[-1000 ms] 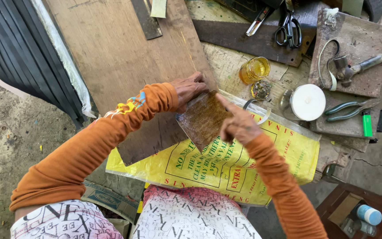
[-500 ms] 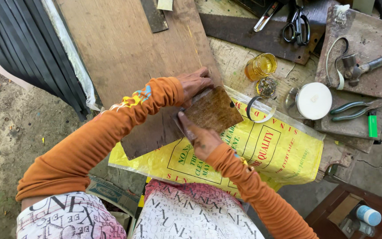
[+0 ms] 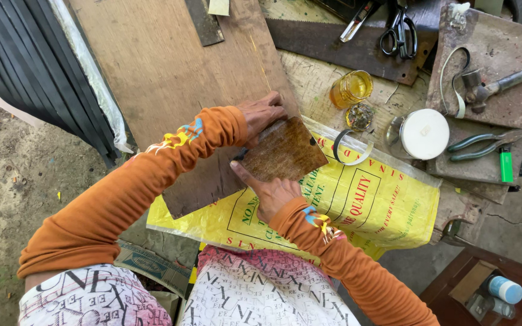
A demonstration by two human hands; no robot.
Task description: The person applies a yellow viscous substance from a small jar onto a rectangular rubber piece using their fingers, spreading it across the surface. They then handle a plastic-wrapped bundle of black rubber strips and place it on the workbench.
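Since a moment ago, my right hand point(image 3: 273, 192) has slid from the far edge of the flat brown mottled sheet with rounded corners point(image 3: 284, 150) down to its near-left edge, while my left hand point(image 3: 261, 115) has kept its place at the upper-left corner. Both hands now clamp on that sheet from opposite sides, left fingers pressing the top corner, right fingers pinching the lower edge, and it sits just right of centre in the frame, lying partly over the long brown wooden plank point(image 3: 170, 66) and partly over the yellow printed plastic sack point(image 3: 370, 205) spread on the counter point(image 3: 315, 81). I judge I am steadying and turning the sheet to work along its edge; the next move would call for a firm hold so it does not slip on the sack. Above right of the sheet stands a small clear glass point(image 3: 351, 88) holding amber liquid, beside it a small round tin point(image 3: 359, 116) of dark bits, and further right a clear jar with a white lid point(image 3: 423, 134), contents hidden.
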